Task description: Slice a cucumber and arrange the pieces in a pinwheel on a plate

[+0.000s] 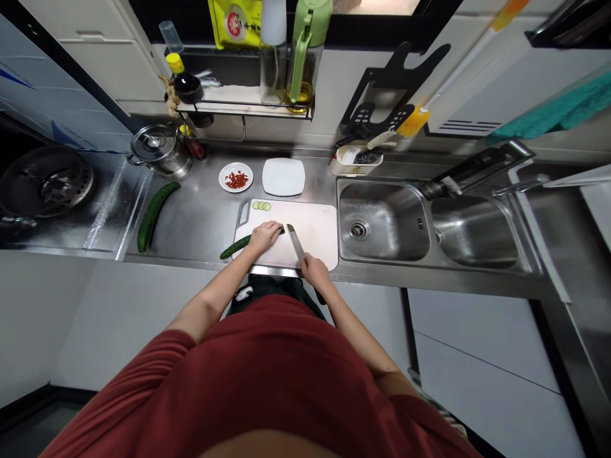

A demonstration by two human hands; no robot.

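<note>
On the white cutting board [315,222] lies a green cucumber [235,247], its left end reaching past the board's edge. My left hand [265,238] is closed over the cucumber near its cut right end. A knife [296,243] is in my right hand [315,272], its blade angled up and left, just right of the cucumber's end. A small green piece [290,228] is at the blade's tip. Three pale cucumber slices [261,206] lie at the board's upper left, beside the grey handle.
Behind the board are a plate of chopped red pieces [235,177] and an empty white plate [283,177]. Another cucumber [155,213] and a steel pot [160,151] are at left. A double sink [384,219] adjoins the board's right side, with a faucet [482,166] over it.
</note>
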